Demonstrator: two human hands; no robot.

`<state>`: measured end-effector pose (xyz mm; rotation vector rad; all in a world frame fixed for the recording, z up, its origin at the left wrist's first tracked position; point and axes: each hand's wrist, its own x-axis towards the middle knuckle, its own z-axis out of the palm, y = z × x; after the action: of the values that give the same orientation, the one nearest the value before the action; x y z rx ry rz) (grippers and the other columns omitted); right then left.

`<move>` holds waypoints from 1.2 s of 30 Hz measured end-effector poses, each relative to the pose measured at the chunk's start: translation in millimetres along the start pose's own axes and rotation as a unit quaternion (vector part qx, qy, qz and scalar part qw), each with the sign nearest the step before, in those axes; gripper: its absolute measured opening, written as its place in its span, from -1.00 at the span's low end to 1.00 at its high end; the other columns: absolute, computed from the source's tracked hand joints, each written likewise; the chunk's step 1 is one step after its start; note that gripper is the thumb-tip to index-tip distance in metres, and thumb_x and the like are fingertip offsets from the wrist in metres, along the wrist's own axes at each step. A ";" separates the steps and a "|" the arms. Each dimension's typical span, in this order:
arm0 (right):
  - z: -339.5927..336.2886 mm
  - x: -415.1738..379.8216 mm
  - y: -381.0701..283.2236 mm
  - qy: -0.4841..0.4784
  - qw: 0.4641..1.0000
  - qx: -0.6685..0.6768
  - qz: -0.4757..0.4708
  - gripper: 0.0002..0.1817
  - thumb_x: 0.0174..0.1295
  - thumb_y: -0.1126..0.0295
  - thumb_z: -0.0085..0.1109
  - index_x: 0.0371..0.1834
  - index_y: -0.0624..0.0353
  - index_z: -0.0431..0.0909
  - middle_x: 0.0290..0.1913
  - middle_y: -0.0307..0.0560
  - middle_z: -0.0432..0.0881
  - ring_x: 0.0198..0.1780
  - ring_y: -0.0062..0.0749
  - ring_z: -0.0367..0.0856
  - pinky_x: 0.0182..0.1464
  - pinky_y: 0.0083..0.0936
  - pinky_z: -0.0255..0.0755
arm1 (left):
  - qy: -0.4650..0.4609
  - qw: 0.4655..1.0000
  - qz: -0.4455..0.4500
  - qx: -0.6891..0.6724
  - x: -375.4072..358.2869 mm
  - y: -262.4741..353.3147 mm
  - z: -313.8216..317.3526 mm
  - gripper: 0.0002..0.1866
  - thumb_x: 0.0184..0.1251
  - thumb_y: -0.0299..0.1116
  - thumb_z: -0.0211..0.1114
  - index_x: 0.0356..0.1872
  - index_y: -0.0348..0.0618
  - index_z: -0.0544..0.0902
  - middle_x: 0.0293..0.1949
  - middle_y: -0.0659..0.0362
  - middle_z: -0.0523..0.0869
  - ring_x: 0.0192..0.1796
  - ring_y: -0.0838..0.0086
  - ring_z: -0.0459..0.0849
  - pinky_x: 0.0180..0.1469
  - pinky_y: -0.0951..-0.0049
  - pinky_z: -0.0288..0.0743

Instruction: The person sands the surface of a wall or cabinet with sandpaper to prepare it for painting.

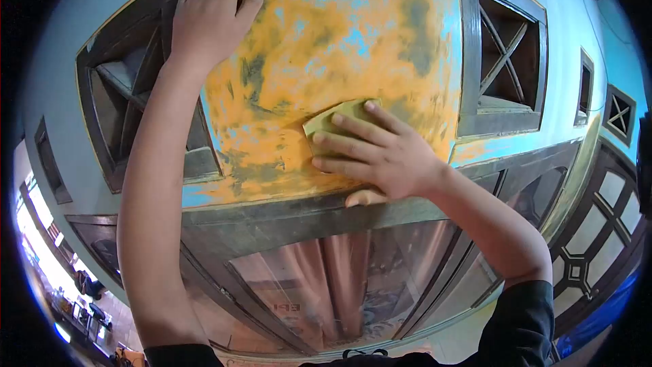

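Note:
My right hand [387, 156] presses a folded sheet of yellow-green sandpaper [322, 122] flat on the wall, fingers stretched over it and thumb low by the wooden frame. Around it the wall [299, 61] is patchy orange, with blue showing through and dark smudges. Higher up on the left, my left hand [214, 7] rests on the wall at the edge of the orange area, fingers spread, holding nothing. Its fingertips reach the top edge of the view.
Wooden vent frames with crossed bars stand left [129, 88] and right [506, 54] of the orange area. Below runs a dark wooden beam [265, 214] above glass panes with a pinkish curtain [346, 278] behind. A panelled door [591, 231] is at the right.

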<state>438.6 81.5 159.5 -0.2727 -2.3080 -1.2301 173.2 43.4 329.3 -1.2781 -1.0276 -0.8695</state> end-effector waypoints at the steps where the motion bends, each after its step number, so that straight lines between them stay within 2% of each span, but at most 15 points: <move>1: -1.7 2.5 8.1 0.005 1.000 0.004 -0.020 -0.33 0.44 -0.38 -0.22 0.40 -0.30 0.53 0.53 -0.15 0.40 0.59 -0.02 0.25 0.64 0.11 -0.07 | 0.002 1.000 0.007 0.005 -0.3 -2.0 2.1 -0.35 0.63 -0.07 -0.06 0.62 -0.11 0.18 0.65 -0.01 0.11 0.69 0.07 -0.01 0.69 0.06 -0.15; 4: -25.9 14.3 51.5 0.143 0.966 -0.116 0.182 -0.43 0.43 -0.18 -0.05 0.40 -0.24 0.54 0.51 -0.13 0.43 0.57 0.03 0.26 0.62 0.11 -0.01 | 0.002 1.000 0.017 0.014 -6.0 -7.3 7.9 -0.34 0.63 -0.06 -0.06 0.62 -0.11 0.17 0.65 -0.01 0.11 0.69 0.07 -0.01 0.69 0.06 -0.14; 7: -25.6 21.9 61.2 0.208 0.932 -0.170 0.244 -0.38 0.42 -0.25 -0.05 0.39 -0.21 0.54 0.50 -0.14 0.43 0.56 0.03 0.27 0.61 0.12 0.00 | 0.003 1.000 0.012 0.009 -15.4 -3.5 6.7 -0.33 0.62 -0.04 -0.05 0.62 -0.11 0.17 0.64 -0.02 0.12 0.68 0.05 -0.01 0.69 0.05 -0.14; 10: -8.8 17.9 10.2 0.071 0.994 -0.047 0.070 -0.35 0.42 -0.32 -0.10 0.38 -0.23 0.55 0.50 -0.13 0.43 0.56 -0.01 0.28 0.63 0.05 -0.02 | -0.009 0.999 0.030 0.020 -35.2 2.1 7.3 -0.29 0.60 0.03 -0.01 0.63 -0.10 0.17 0.66 -0.04 0.08 0.69 0.04 -0.04 0.69 0.04 -0.19; 13: -19.4 10.1 36.4 0.090 0.984 -0.093 0.119 -0.39 0.41 -0.25 -0.02 0.37 -0.20 0.55 0.49 -0.13 0.44 0.55 -0.06 0.29 0.62 0.03 0.00 | 0.048 0.994 0.072 -0.061 -78.3 10.6 17.4 -0.32 0.57 -0.03 0.01 0.64 0.08 0.19 0.67 0.14 0.11 0.69 0.10 0.00 0.65 -0.08 -0.14; 15: -35.8 9.5 70.2 0.197 0.945 -0.149 0.213 -0.40 0.33 -0.10 0.17 0.37 -0.11 0.54 0.46 -0.10 0.47 0.55 -0.02 0.29 0.61 0.05 0.03 | 0.008 0.994 0.079 -0.073 -110.1 21.7 12.1 -0.26 0.45 0.00 0.13 0.61 0.02 0.26 0.65 0.09 0.17 0.68 0.05 0.04 0.62 -0.15 -0.09; 17: -30.6 12.0 60.0 0.222 0.936 -0.121 0.246 -0.41 0.36 -0.14 0.09 0.36 -0.11 0.55 0.43 -0.08 0.50 0.55 0.01 0.29 0.59 0.04 0.05 | -0.037 0.991 0.081 -0.096 -140.5 32.6 4.5 -0.25 0.44 0.00 0.14 0.61 0.02 0.26 0.65 0.08 0.16 0.68 0.02 0.03 0.63 -0.17 -0.13; 20: -7.9 4.2 6.3 0.044 0.997 -0.034 0.048 -0.38 0.41 -0.21 -0.04 0.34 -0.09 0.58 0.41 -0.04 0.52 0.53 0.06 0.31 0.56 0.07 0.06 | -0.098 0.985 0.102 -0.097 -164.2 38.1 -4.5 -0.23 0.41 0.01 0.15 0.61 0.02 0.25 0.66 0.07 0.14 0.69 0.01 -0.01 0.64 -0.16 -0.22; 23: -27.9 3.2 61.8 0.178 0.962 -0.110 0.175 -0.38 0.42 -0.23 -0.06 0.35 -0.12 0.57 0.43 -0.05 0.51 0.55 0.01 0.29 0.60 0.08 -0.01 | -0.103 0.985 0.092 -0.106 -163.4 39.6 -6.2 -0.23 0.42 0.02 0.14 0.62 0.03 0.25 0.66 0.07 0.13 0.70 0.04 -0.03 0.65 -0.16 -0.26; 24: -32.0 4.2 70.6 0.249 0.923 -0.124 0.264 -0.37 0.44 -0.26 -0.09 0.36 -0.16 0.57 0.45 -0.03 0.49 0.56 -0.02 0.29 0.61 0.10 -0.05 | -0.109 0.985 0.088 -0.099 -166.8 42.0 -7.1 -0.24 0.44 0.02 0.10 0.61 -0.02 0.25 0.66 0.03 0.13 0.69 0.00 -0.03 0.64 -0.19 -0.25; 27: -11.8 1.8 25.6 0.183 0.947 -0.100 0.243 -0.35 0.46 -0.29 -0.14 0.38 -0.17 0.55 0.47 -0.03 0.47 0.56 -0.03 0.28 0.62 0.10 -0.07 | -0.122 0.987 0.071 -0.082 -183.1 51.0 -9.3 -0.24 0.47 0.04 0.03 0.60 -0.13 0.25 0.65 -0.04 0.13 0.68 -0.07 -0.02 0.62 -0.25 -0.23; 29: 8.4 -13.1 -19.9 0.040 0.993 -0.010 0.107 -0.32 0.46 -0.37 -0.23 0.42 -0.26 0.51 0.51 -0.14 0.44 0.59 -0.07 0.24 0.63 0.11 -0.11 | -0.126 0.987 0.060 -0.084 -200.9 59.2 -9.7 -0.24 0.47 0.04 0.03 0.60 -0.14 0.25 0.65 -0.05 0.13 0.69 -0.07 -0.03 0.62 -0.26 -0.23; 31: 13.0 -27.8 -23.7 0.041 0.993 -0.006 0.110 -0.34 0.44 -0.35 -0.17 0.41 -0.30 0.52 0.53 -0.18 0.41 0.60 -0.05 0.21 0.64 0.09 -0.12 | -0.122 0.986 0.058 -0.095 -217.6 64.3 -7.0 -0.24 0.47 0.03 0.07 0.59 -0.16 0.26 0.65 -0.07 0.11 0.69 -0.09 -0.05 0.61 -0.27 -0.25; 34: -4.6 -41.2 2.6 0.161 0.922 -0.033 0.351 -0.32 0.39 -0.28 -0.05 0.47 -0.22 0.48 0.55 -0.14 0.36 0.63 0.04 0.12 0.64 0.09 -0.16 | -0.123 0.984 0.037 -0.124 -244.1 71.4 -7.0 -0.23 0.44 0.01 0.14 0.58 -0.16 0.28 0.65 -0.09 0.10 0.69 -0.11 -0.07 0.61 -0.29 -0.32; 36: 10.0 -48.4 -20.0 0.174 0.897 -0.045 0.403 -0.30 0.40 -0.29 -0.06 0.49 -0.21 0.45 0.57 -0.12 0.34 0.65 0.03 0.09 0.65 0.11 -0.21 | -0.151 0.978 0.003 -0.144 -262.3 80.4 -14.1 -0.23 0.44 0.01 0.15 0.58 -0.16 0.28 0.65 -0.09 0.10 0.69 -0.10 -0.08 0.61 -0.30 -0.35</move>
<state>468.5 81.2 115.3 -0.8638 -1.5535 -0.8511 164.7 28.1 55.2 -1.6958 -1.1631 -0.8568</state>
